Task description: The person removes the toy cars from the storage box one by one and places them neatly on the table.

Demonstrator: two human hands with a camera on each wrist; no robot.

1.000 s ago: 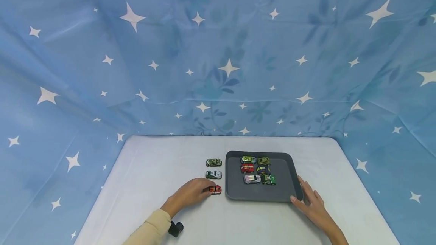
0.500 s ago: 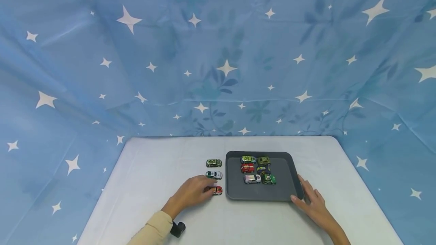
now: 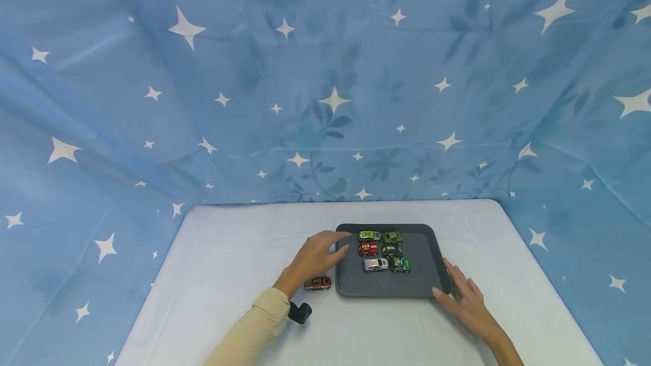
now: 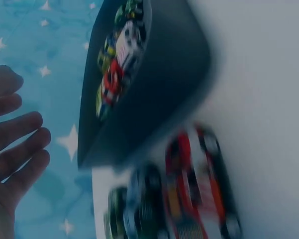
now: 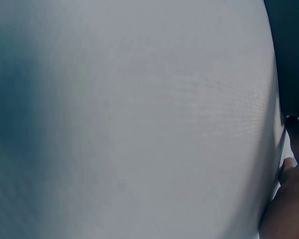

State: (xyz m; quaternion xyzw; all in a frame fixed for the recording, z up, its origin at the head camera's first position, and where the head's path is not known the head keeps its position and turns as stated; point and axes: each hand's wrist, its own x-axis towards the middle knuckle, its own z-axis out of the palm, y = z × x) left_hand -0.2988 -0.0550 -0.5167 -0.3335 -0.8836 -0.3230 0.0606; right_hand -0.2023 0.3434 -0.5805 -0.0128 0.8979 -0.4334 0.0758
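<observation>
My left hand (image 3: pixel 316 254) reaches over the left rim of a dark grey tray (image 3: pixel 422 287), fingers extended and holding nothing. The left wrist view shows its fingers (image 4: pixel 25 149) spread apart beside the tray. Beneath the left wrist, a red toy car (image 3: pixel 317 283) stands on the table. A white-and-green toy car (image 4: pixel 145 204) and a green one (image 4: pixel 118 209) are beside it in the left wrist view, hidden behind the hand in the head view. My right hand (image 3: pixel 469 306) touches the tray's front right corner, thumb at the front rim and straight fingers along the right side.
Several toy cars stand in two columns in the tray, including a red one (image 3: pixel 368 249), a silver one (image 3: pixel 375 265) and a green one (image 3: pixel 400 265). A white cloth covers the table (image 3: pixel 356 332). A blue star-patterned curtain (image 3: pixel 244 129) surrounds its back and sides.
My left hand has left the red toy car and moved up and right to the tray's left rim, covering the two cars behind. The right hand stays at the tray corner.
</observation>
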